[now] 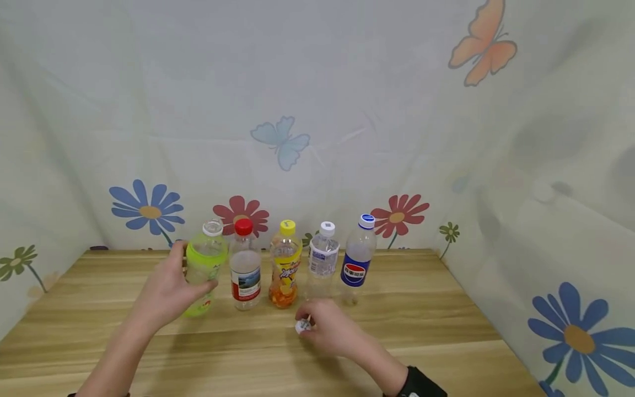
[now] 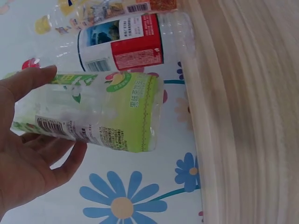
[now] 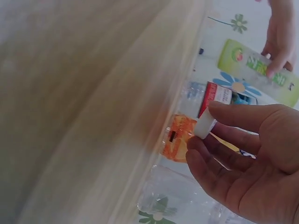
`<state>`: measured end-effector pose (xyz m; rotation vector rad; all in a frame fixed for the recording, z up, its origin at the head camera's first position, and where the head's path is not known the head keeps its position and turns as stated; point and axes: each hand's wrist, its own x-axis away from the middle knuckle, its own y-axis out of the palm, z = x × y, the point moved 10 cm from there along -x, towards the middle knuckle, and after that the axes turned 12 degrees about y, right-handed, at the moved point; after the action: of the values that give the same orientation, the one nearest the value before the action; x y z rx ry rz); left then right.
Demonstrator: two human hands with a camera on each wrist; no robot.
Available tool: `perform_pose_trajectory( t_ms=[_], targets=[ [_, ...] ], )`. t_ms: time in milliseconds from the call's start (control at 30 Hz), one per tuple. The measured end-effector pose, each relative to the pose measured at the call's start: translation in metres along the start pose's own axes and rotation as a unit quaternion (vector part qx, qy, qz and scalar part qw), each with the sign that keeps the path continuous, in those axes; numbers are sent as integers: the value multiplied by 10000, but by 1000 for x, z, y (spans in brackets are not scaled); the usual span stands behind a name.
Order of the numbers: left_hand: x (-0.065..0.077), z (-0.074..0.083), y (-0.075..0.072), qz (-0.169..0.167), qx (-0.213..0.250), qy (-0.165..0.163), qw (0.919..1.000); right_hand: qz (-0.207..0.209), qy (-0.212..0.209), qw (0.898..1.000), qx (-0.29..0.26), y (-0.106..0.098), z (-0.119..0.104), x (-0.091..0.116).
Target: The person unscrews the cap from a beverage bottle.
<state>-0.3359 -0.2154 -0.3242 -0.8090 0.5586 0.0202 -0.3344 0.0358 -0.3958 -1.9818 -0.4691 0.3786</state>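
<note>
My left hand (image 1: pixel 166 289) grips a clear plastic bottle with a light green label (image 1: pixel 207 259) round its body, at the left end of a row of bottles. Its mouth is uncapped. In the left wrist view, the thumb lies along one side of this bottle (image 2: pixel 100 109) and the fingers curl under the other. My right hand (image 1: pixel 329 328) pinches a small white bottle cap (image 1: pixel 303 326) between thumb and fingertips, low over the table in front of the row. From the right wrist, the cap (image 3: pixel 204 123) is seen edge-on.
Beside the green bottle stand a red-capped bottle (image 1: pixel 245 275), a yellow-capped bottle with orange at its base (image 1: pixel 285 275), a white-capped clear bottle (image 1: pixel 323 259) and a blue-labelled Pepsi bottle (image 1: pixel 358 259). A flowered cloth (image 1: pixel 347 165) hangs behind the wooden table (image 1: pixel 421 325).
</note>
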Motion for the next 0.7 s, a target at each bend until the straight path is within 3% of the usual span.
perform_pose_trajectory(
  t_ms=[300,500,700],
  targets=[
    [1,-28,2,126,-191,-759,9969,-347,0,9957,854,18,-5,-7],
    [1,-40,11,-119,-83,-918,9957,-434,9,9933,1070,26,-8,-10],
    [-3,-47,14,-235,-25,-860,9960,-439,149,9916,1207,28,-6,-11]
  ],
)
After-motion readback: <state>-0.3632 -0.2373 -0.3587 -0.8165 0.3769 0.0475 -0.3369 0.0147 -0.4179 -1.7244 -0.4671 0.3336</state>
